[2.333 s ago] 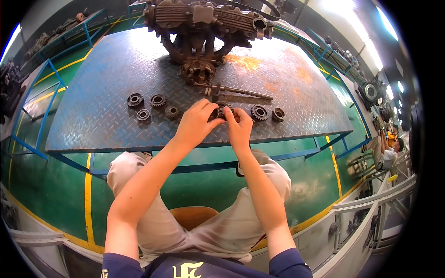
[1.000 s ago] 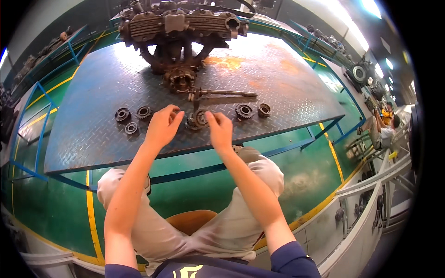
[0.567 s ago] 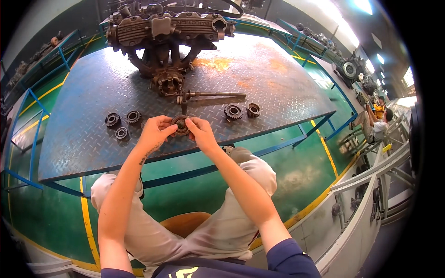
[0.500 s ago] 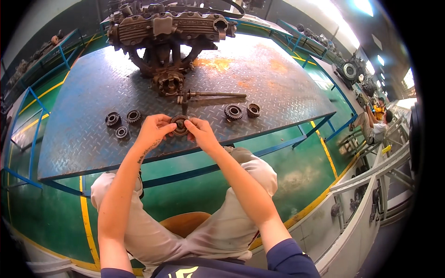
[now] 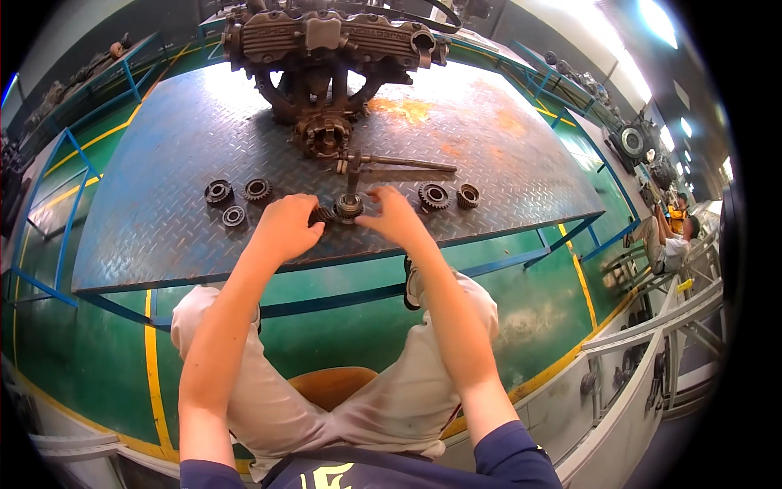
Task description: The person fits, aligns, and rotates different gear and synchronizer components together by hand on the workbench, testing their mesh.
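An upright metal shaft [image 5: 353,173] stands near the table's front edge, with a toothed gear [image 5: 348,209] around its lower part. To its left, my left hand [image 5: 285,228] is closed with its fingertips on a small dark gear [image 5: 322,215], partly hidden by the fingers. My right hand [image 5: 396,218] is at the other side of the shaft, thumb and fingers spread. Its thumb tip is close to the gear on the shaft; whether they touch I cannot tell. Right of this hand lie a wide gear [image 5: 433,196] and a narrower gear [image 5: 467,196].
Three gears, one being the small ring gear [image 5: 234,216], sit at left on the steel table [image 5: 163,204]. A large engine [image 5: 326,49] occupies the far side. A long rod [image 5: 407,163] lies behind the shaft. Another person [image 5: 674,244] sits far right.
Both hands were together on a round gear before the shaft. They have parted; a gear now surrounds the shaft, and my left hand is on a dark gear beside it. The view has shifted.
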Motion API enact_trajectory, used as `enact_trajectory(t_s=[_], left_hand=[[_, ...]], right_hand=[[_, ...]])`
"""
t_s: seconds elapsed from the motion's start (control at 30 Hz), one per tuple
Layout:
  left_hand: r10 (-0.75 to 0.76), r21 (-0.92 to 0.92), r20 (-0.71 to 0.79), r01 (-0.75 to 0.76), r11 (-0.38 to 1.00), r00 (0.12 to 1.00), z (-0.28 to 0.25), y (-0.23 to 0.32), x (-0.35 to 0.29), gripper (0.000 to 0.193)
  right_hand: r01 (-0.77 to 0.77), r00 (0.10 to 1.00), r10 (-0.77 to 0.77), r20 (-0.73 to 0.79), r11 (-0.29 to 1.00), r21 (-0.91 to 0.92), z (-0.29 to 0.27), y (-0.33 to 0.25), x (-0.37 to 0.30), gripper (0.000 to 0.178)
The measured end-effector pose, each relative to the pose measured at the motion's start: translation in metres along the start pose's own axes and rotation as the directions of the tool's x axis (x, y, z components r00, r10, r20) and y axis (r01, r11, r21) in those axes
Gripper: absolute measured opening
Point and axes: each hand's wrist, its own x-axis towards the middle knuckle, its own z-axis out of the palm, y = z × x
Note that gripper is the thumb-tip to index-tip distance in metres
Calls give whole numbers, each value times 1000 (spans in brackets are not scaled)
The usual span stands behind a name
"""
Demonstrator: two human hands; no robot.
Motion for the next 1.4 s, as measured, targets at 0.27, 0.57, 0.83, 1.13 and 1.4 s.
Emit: enact_trajectory(t_s=[0.27, 0.57, 0.83, 1.13, 1.4], left_hand=[[1, 87, -13, 0, 996, 1000, 2, -8, 4, 27], [-13, 64, 4, 13, 998, 1000, -4, -17, 3, 28], [-28, 56, 7, 28, 998, 1000, -4, -21, -1, 26], [-32, 45, 29, 30, 999, 999, -2, -18, 0, 24], [7, 79, 31, -10, 997, 999, 4, -19, 2, 24]], right_hand=[[-61, 993, 70, 94, 994, -95, 28, -23, 25, 64], [-207, 978, 208, -13, 977, 43, -6, -23, 39, 53], [-372, 927, 365, 91, 858, 354, -33, -8, 39, 31], [-464, 844, 347, 408, 94, 881, -49, -7, 25, 25], [-475, 875, 474, -96, 880, 10, -48, 3, 24, 47]])
